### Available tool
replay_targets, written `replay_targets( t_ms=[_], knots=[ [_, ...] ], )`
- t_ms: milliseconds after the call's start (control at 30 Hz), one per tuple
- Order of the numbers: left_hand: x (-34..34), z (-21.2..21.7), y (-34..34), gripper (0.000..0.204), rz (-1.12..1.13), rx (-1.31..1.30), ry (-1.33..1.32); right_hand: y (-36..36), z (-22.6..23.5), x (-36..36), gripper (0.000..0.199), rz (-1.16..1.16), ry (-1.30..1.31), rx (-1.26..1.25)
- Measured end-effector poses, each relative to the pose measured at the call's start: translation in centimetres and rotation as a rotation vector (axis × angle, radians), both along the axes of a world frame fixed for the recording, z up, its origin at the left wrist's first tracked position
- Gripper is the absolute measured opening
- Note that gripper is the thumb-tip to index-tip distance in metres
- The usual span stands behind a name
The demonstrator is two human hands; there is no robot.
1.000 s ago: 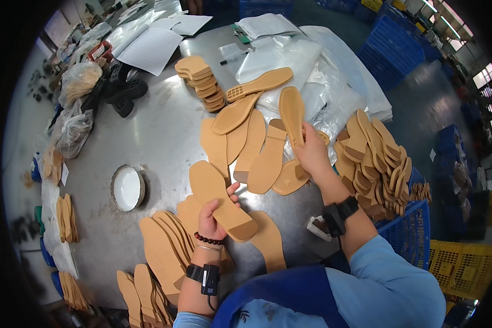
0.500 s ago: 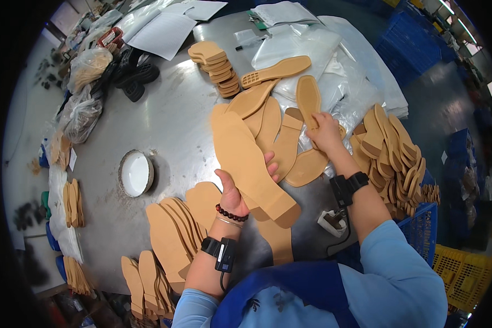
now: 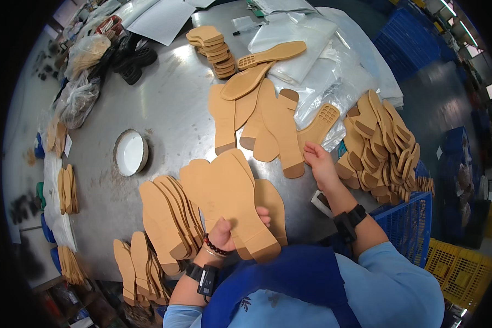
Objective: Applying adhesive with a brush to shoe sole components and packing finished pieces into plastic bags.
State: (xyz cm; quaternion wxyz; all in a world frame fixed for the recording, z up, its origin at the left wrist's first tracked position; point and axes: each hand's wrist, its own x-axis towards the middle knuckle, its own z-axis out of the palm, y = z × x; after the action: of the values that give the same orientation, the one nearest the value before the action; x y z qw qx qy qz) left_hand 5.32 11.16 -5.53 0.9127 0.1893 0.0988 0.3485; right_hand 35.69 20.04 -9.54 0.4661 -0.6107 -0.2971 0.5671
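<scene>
Tan insoles (image 3: 227, 186) with brown heel ends are gripped in my left hand (image 3: 223, 234), low over the near table edge. Its thumb lies on one side and fingertips wrap round the other. Another insole (image 3: 271, 208) shows behind them; whether it is held cannot be told. My right hand (image 3: 321, 167) is beside the brown heel end of an insole (image 3: 288, 134) in the loose middle pile, fingers stretched leftward and nothing visible in them. Just beyond those fingers rests a tan sole with a grid-patterned heel (image 3: 320, 124), partly covered.
Insole stacks stand near left (image 3: 167, 218), far centre (image 3: 213, 52) and in a heap at right (image 3: 380, 147). A white bowl (image 3: 131, 153) sits on the metal table (image 3: 172, 117). Clear plastic sheets (image 3: 300, 46) cover the far right. A blue crate (image 3: 404, 218) adjoins the right edge.
My left hand has drawn the insoles nearer and left. My right hand has come away from the sole, moving nearer, and that sole now lies with its grid showing.
</scene>
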Motion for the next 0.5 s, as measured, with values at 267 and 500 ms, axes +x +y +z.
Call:
replay_targets(
  t_ms=[267, 500],
  knots=[
    [-4.1, 0.2, -1.7, 0.084, 0.423, -0.261, -0.03, -2.2, 1.7, -2.9, 0.072, 0.59, -1.307, 0.508],
    [-9.3, 5.9, -2.5, 0.065, 0.867, -0.235, 0.237, -4.3, 5.0, -7.8, 0.075, 0.411, -0.878, 0.698]
  ],
)
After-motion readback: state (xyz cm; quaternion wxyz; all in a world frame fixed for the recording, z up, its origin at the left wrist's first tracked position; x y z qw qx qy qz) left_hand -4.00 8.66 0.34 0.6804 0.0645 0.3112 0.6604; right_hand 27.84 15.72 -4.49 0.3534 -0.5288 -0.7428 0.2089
